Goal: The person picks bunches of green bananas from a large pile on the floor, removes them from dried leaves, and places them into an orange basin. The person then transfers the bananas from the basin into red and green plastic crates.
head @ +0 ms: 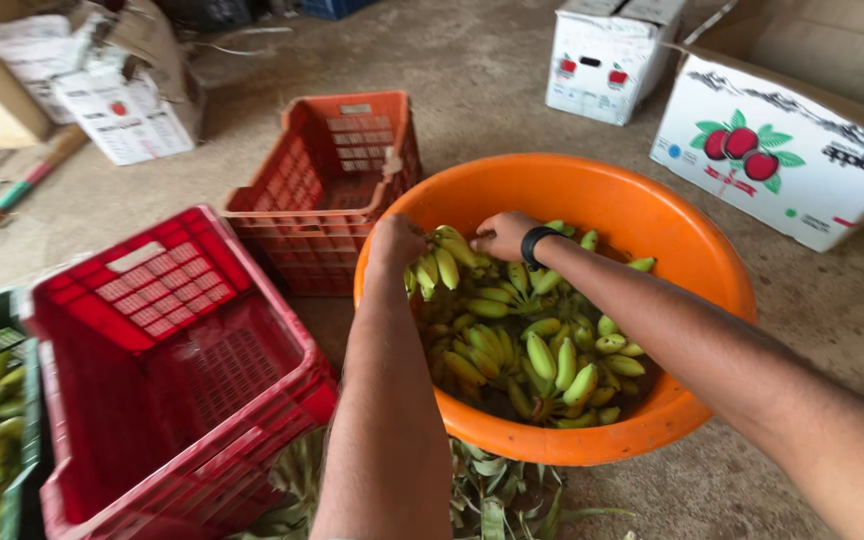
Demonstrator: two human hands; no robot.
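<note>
Both our hands in tub point(652, 215), far rim: left hand point(397, 240) and right hand point(502, 235) closed on one banana bunch point(447, 262). Bananas point(542, 350) heaped in tub; red crate point(182, 370) empty.

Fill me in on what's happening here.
A person has both hands in an orange tub of green bananas. The left hand and right hand grip a bunch at the tub's far side. A red crate and an orange crate sit empty alongside.
</note>
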